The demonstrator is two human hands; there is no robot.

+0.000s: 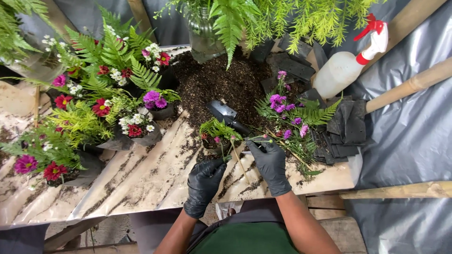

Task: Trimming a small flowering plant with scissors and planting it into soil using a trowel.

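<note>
Both of my hands wear black gloves. My left hand (204, 184) rests on the tabletop, fingers closed against the base of a small black grow bag (215, 143) filled with soil, fern sprigs and a pink bud. My right hand (270, 163) pinches a thin flower stem (238, 161) that slants down across the table, beside the bag. A small black trowel (228, 116) lies just behind the bag, its blade at the edge of a soil heap (216, 82).
Finished bags of ferns with red, white and purple flowers (101, 106) crowd the left. Loose purple flowers and fern cuttings (292, 115) lie right of the trowel, beside stacked empty black bags (343, 134) and a white spray bottle (346, 66). Wooden table edge (400, 190) at right.
</note>
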